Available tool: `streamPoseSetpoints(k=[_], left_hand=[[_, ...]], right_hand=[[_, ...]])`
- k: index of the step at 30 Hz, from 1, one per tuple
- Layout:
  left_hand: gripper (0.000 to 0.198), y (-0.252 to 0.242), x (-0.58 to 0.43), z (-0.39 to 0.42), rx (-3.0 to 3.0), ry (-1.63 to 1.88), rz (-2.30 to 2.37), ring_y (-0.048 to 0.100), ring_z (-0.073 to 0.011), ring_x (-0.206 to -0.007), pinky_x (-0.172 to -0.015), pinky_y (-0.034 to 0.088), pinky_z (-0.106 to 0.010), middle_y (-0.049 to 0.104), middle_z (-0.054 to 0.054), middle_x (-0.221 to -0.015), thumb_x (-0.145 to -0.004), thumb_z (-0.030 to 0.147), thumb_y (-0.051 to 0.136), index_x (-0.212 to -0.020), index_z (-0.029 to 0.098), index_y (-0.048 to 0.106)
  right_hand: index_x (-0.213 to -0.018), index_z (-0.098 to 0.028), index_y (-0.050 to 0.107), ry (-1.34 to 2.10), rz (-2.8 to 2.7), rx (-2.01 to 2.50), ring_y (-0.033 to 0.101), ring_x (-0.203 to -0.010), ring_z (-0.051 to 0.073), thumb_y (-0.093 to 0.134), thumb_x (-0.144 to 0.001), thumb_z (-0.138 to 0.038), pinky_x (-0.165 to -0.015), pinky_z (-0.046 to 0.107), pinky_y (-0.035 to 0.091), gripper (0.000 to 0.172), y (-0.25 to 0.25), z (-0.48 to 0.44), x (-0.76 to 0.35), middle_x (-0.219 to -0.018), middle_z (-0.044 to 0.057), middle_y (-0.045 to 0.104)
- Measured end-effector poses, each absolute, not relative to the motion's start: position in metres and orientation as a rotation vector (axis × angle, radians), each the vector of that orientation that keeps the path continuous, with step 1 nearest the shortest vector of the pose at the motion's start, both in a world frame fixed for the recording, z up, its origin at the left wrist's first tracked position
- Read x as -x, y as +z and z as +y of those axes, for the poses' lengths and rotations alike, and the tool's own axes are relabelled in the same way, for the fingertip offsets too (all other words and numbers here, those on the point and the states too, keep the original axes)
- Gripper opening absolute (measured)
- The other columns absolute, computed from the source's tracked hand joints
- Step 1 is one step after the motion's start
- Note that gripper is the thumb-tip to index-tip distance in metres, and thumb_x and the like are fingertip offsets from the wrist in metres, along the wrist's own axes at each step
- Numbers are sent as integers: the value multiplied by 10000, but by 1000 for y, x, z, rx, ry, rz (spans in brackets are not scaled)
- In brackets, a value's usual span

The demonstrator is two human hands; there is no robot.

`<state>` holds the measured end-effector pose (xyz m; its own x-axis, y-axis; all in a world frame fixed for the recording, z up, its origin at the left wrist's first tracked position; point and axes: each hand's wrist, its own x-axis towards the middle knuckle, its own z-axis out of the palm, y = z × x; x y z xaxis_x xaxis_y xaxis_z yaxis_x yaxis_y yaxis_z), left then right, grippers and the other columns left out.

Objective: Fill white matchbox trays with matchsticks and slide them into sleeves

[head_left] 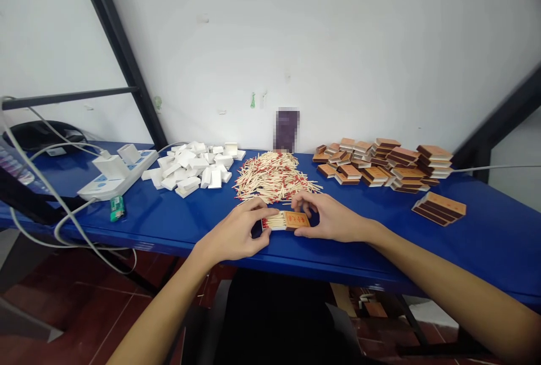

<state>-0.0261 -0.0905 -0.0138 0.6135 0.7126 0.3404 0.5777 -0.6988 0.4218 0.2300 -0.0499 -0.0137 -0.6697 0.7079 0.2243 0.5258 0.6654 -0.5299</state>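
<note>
Between my hands, low over the blue table [329, 266], is a matchbox whose white tray [275, 221] of red-tipped matches sits partly inside an orange sleeve [297, 219]. The left end of the tray is pinched by my left hand [239, 230], thumb in front and fingers behind. My right hand [327, 217] grips the sleeve at its right end, with the thumb at the near edge. About half of the matches show; the sleeve covers the others. Just behind lies a heap of loose matches [274, 176].
White inner trays [190, 162] are piled at the back left, beside a power strip [122, 176] with cables and a small green circuit board [117, 208]. Orange sleeves [376, 165] are stacked at the back right. Several matchboxes [439, 207] lie nearer on the right.
</note>
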Motion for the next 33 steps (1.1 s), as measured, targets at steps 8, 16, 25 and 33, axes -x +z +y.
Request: streamPoseSetpoints(k=[8,16,25,33], left_hand=[[406,-16,27,-89,-2564,710,1003,595,-203,-963,-914,496,-351,595,-71,-1081,-882,178,549,-1271,241,648],[404,-14,26,-89,-2568,703,985,604,-198,-958,-918,500,-359,606,-67,-1084,-881,174,554,-1271,237,639],[359,-14,26,-90,-2571,688,996,612,-196,-935,-901,506,-343,621,-67,-1058,-875,189,567,-1215,225,675],[404,-19,28,-88,-2580,705,1027,627,-216,-1061,-977,482,-369,677,-54,-1150,-876,246,646,-1277,229,606]], right_hand=[[-1131,-218,595,523,-2490,900,582,-785,181,758,-770,-415,-710,328,488,442,-16,-50,-233,-948,34,664],[-1081,-211,657,517,-2520,846,618,-900,215,741,-799,-412,-820,362,482,357,-12,-52,-233,-1006,55,691],[-1056,-220,678,489,-2547,855,614,-867,217,739,-789,-419,-793,360,482,338,-11,-55,-232,-959,53,676],[-1086,-222,669,501,-2574,858,606,-883,217,735,-800,-437,-813,361,474,364,-14,-55,-230,-968,50,648]])
